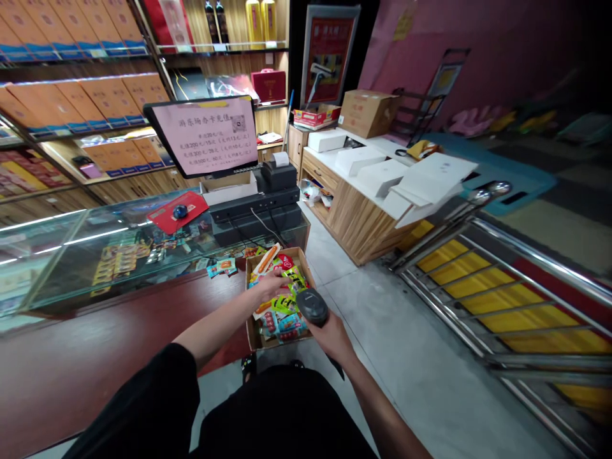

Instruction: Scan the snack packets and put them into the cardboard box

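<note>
Brightly coloured plastic snack packets point(285, 305) lie in a shallow brown cardboard box point(305, 262), under and around the left hand point(271, 285), which seems to be picking through them; whether it pinches one, I cannot tell. Singling one out calls for fingertips on its wrapper, clear of the rounded black handheld scanner point(312, 306) wrapped in the right hand point(333, 336).

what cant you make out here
Head view: whether the left hand grips anything; its back hides it.
Head view: handle of the scanner, mostly behind the right hand.
Head view: lettering on the packets, too blurred.
Head view: upper orange boxes, cut off by the top edge.
</note>
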The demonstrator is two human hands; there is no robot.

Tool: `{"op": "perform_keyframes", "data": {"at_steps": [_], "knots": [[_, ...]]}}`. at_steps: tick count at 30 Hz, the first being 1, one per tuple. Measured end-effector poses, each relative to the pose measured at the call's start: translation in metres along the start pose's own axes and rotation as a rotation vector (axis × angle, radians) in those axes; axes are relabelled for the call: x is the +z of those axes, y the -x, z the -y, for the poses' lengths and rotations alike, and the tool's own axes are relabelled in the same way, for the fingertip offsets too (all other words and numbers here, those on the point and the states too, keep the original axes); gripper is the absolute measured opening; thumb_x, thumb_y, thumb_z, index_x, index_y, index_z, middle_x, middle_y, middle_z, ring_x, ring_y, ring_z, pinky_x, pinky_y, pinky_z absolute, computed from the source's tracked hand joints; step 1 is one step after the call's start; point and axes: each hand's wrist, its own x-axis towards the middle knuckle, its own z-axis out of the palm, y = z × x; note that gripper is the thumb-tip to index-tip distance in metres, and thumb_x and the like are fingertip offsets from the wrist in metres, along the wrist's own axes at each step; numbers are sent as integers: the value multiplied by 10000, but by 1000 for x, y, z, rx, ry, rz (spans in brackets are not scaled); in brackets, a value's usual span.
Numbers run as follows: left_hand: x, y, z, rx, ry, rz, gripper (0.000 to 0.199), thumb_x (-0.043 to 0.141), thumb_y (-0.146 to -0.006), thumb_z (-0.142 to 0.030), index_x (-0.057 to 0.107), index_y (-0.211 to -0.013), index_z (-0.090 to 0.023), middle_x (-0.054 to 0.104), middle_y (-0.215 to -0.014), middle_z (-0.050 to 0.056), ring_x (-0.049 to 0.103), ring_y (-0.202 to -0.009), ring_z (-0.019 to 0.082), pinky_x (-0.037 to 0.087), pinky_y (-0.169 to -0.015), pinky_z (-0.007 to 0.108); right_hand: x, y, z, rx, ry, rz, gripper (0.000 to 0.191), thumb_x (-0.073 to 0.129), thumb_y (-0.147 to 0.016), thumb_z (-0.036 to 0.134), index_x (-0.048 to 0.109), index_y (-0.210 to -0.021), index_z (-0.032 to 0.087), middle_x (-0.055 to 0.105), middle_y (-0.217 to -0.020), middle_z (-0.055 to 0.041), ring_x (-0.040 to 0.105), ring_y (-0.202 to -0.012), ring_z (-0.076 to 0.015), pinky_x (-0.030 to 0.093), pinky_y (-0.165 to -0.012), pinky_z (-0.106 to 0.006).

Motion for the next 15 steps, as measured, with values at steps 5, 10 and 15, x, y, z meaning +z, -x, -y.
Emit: {"op": "perform_keyframes", "data": {"at_steps": [5, 10, 15], "knots": [[-18, 6, -8, -3, 82, 67, 351, 842, -618, -181, 612, -877, -122, 664, -806, 35, 663, -714, 130, 599, -696, 320, 9, -6, 13, 2, 24, 11, 383, 659, -731, 394, 692, -1016, 140, 748, -946, -121, 701, -921, -291, 539, -747, -342], [-48, 13, -20, 13, 125, 92, 352, 835, -633, -187, 633, -914, -122, 696, -878, 76, 681, -850, 192, 596, -765, 397, 32, -16, 25, -20, 73, 28, 413, 663, -736, 392, 689, -1074, 156, 750, -947, -122, 705, -929, -292, 545, -748, -335], [-92, 17, -26, 31, 148, 59, 360, 838, -628, -169, 616, -905, -112, 698, -840, 95, 689, -872, 228, 595, -752, 413, 65, -27, 40, -35, 144, 48, 398, 671, -733, 421, 697, -1038, 167, 752, -913, -131, 712, -903, -299, 551, -722, -340]]}}
